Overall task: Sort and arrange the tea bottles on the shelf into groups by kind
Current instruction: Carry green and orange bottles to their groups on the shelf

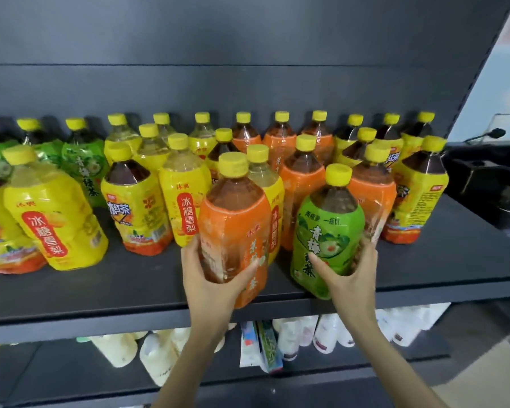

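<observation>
Curling round each base — left fingers [246, 270] hold orange bottle [236, 219], right fingers [367, 251] green bottle [327, 231].

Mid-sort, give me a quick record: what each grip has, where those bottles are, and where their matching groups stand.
left grip: holds orange bottle, at front edge of shelf
right grip: holds green bottle, at front edge
other orange bottles: just behind, centre-right
other green bottles: far left, towards the back
lower shelf: white bottles
</observation>
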`<state>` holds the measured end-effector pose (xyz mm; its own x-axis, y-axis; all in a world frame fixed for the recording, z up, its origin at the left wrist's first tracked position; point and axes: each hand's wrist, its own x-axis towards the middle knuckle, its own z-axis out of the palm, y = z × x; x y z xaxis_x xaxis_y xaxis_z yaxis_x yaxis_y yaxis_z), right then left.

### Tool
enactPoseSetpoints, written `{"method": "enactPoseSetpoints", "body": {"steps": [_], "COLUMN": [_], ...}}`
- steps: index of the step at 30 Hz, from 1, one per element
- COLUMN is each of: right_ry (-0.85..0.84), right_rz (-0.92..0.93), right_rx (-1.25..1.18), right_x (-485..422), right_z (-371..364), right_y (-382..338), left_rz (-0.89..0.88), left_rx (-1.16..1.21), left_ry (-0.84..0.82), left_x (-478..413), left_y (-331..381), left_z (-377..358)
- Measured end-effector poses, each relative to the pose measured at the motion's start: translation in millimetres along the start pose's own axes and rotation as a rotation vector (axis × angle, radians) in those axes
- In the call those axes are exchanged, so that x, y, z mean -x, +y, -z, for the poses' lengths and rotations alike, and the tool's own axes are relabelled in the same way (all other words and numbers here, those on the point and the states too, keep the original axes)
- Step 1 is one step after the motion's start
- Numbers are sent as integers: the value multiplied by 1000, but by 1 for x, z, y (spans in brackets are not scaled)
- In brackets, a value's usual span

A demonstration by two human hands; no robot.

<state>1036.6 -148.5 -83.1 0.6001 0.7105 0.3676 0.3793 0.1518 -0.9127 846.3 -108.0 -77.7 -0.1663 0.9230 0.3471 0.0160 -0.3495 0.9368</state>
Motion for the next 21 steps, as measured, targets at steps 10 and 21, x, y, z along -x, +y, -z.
{"method": "enactPoseSetpoints", "body": {"steps": [10,21], "right_ry": [45,-5], "right_rz": [35,100], "right_rx": [216,190], "right_x": [-11,-37], "right_z": [-28,-64], "right_y": [3,8], "left_rz": [42,-9], "left_rx": [-213,-235], "left_ry": [-27,22], "left_x": [-49,-63], "left_y": [-28,-38], "left_z": [4,-16]}}
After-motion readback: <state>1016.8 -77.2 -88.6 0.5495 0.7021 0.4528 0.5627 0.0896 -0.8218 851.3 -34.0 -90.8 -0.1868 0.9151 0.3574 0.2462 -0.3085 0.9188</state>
